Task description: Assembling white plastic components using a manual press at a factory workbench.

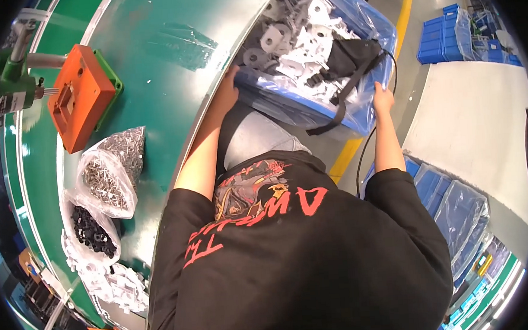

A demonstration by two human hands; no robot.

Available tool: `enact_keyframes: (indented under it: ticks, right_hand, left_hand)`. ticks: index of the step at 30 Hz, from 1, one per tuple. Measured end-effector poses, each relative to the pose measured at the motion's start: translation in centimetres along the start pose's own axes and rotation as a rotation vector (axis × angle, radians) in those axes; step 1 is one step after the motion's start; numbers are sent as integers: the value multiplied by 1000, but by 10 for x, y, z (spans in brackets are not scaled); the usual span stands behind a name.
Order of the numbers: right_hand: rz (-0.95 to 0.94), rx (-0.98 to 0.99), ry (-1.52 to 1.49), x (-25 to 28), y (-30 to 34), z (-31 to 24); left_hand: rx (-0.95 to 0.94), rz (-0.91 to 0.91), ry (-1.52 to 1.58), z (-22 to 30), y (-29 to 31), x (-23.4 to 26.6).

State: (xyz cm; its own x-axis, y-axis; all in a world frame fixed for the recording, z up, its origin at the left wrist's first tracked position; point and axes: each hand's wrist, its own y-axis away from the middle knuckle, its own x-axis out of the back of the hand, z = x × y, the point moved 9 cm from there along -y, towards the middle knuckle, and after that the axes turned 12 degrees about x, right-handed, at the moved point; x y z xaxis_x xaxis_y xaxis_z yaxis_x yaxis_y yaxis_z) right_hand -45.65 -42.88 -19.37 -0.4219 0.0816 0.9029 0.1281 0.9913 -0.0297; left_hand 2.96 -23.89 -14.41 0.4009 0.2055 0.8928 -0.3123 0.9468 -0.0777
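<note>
A blue plastic crate (333, 113) lined with clear film is in front of me, beside the bench's edge. White plastic parts (297, 60) with round holes fill it, and a black bag (354, 59) with a strap lies on top of them. My left hand (229, 87) is closed at the crate's near left corner, its fingertips partly hidden. On the right side, my right hand (383, 99) grips the rim, its thumb raised along the edge. The strap hangs over the crate's near wall.
On the green workbench (155, 69) stand an orange fixture block (81, 94) beneath a green press (14, 83), bags of metal screws (108, 180) and black pieces (93, 233), and white parts (120, 289). Blue crates (440, 36) and a pale surface (469, 116) lie to the right.
</note>
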Motion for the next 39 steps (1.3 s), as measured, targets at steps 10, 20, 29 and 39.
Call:
enact_keyframes:
  ticks: [10, 20, 29, 39]
  right_hand:
    - [-37, -88, 74, 50, 10, 126]
    - [290, 417, 12, 92, -55, -100]
    - [-201, 174, 19, -78, -147, -144]
    - [-407, 269, -39, -131, -166, -143]
  left_hand:
    - [96, -389, 34, 72, 26, -40]
    - [-236, -98, -387, 112, 5, -41]
    - [-158, -228, -338, 104, 13, -26]
    - [509, -340, 642, 44, -113, -96]
